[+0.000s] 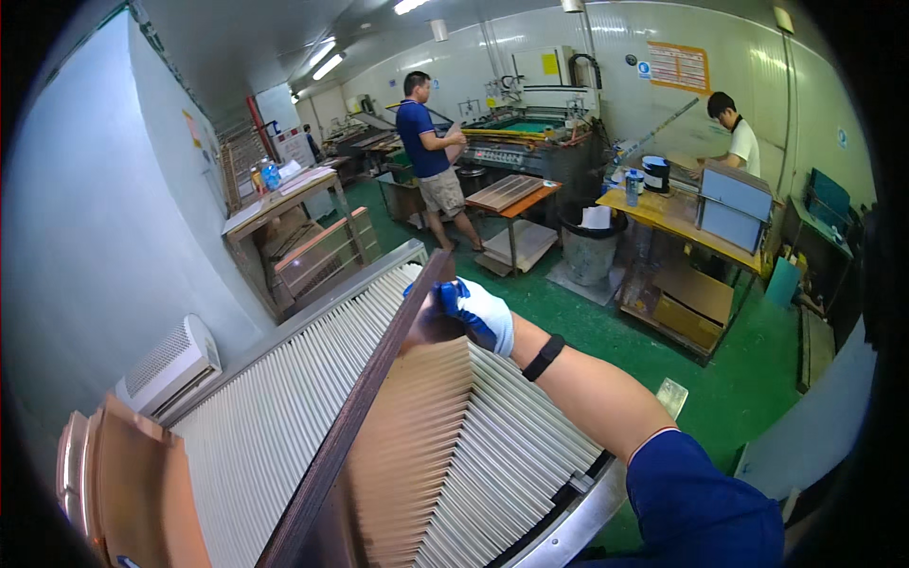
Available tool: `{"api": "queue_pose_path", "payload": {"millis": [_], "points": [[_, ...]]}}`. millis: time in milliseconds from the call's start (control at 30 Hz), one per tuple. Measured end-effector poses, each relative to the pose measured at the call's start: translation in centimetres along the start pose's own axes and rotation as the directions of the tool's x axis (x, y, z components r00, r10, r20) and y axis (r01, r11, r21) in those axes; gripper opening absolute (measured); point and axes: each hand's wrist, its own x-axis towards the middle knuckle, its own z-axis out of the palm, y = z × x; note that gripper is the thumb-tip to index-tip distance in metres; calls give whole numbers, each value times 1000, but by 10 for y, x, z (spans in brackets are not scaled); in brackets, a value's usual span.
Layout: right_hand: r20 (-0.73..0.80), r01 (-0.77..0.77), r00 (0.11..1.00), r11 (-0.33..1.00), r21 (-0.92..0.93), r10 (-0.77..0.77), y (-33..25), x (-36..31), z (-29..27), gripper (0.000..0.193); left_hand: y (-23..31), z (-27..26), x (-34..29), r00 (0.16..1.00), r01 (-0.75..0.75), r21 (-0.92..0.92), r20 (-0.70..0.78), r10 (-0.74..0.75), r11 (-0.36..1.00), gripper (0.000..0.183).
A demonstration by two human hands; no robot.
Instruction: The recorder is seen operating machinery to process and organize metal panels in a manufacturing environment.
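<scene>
My right hand [478, 314], in a white glove with blue-coated fingers, is closed around the far end of a stack of copper-coloured panels [417, 407]. The stack stands tilted on edge over a bed of metal rollers [275, 393]. Its dark brown edge runs toward me, and its shiny face mirrors the rollers. Blue fingertips show past the stack's far side. My left hand cannot be made out; the stack's near end runs out of the picture at the bottom. More copper-coloured panels [142, 473] stand upright at the lower left, beside the rollers.
A white vented unit [175, 364] sits against the pale wall on the left. Beyond the rollers, one person [426, 142] stands by an orange table [544, 197] with panels. Another person [743, 142] works behind a yellow table [677, 220]. A grey bin [589, 256] stands between the tables.
</scene>
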Motion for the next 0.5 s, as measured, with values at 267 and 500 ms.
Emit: {"api": "queue_pose_path", "payload": {"millis": [267, 500], "points": [[24, -37, 999, 999, 33, 36, -17, -14, 9, 63, -104, 118, 45, 969, 36, 377, 215, -125, 925, 62], [33, 0, 999, 993, 115, -4, -28, -14, 40, 76, -88, 81, 88, 873, 170, 187, 427, -236, 968, 65]]}}
